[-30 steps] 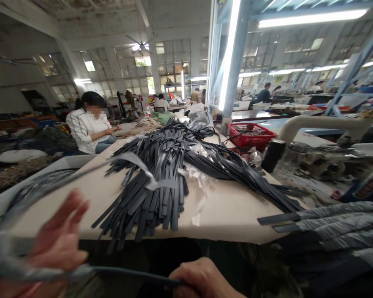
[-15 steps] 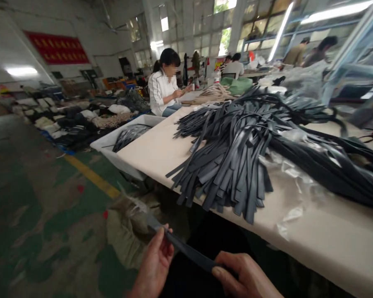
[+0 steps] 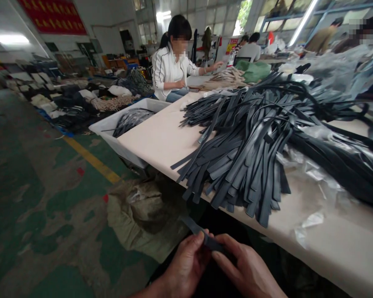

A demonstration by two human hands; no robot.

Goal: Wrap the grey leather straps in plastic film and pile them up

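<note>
Low in front of me, below the table edge, my left hand (image 3: 189,256) pinches a dark grey strap (image 3: 194,225) between thumb and fingers, with one end sticking out up and to the left. Close beside it on the right, my right hand (image 3: 240,258) is closed on the same strap, its thumb and forefinger gripping it. The rest of the strap is hidden by the right hand. A large pile of similar dark straps (image 3: 245,157) lies on the pale table (image 3: 158,145), some ends hanging over the near edge.
Left of the table stands a white bin (image 3: 107,140) holding dark strips. A crumpled olive sack (image 3: 127,223) lies on the floor. Across the table sits a person in a white jacket (image 3: 164,68). Clear plastic (image 3: 310,223) lies on the table's right. Heaped materials (image 3: 77,99) cover the floor behind.
My hands have come together along the strap, the left one moving right. Whitish film at the strap's end no longer shows. The seated person has stretched an arm across the table.
</note>
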